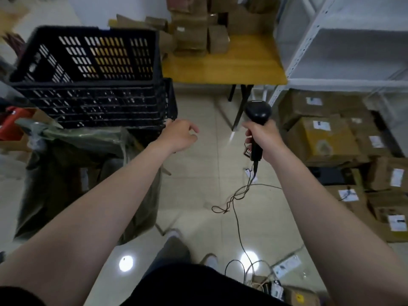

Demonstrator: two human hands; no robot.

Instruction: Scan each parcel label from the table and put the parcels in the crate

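Held scanner [258,111] clenched in right grip [265,139], ready to scan; had left grip [178,135] slack, empty by crate [88,85], free for parcels [192,34].

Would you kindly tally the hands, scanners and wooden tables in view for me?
Hands: 2, the left hand and the right hand
Scanner: 1
Table: 1
Total: 4
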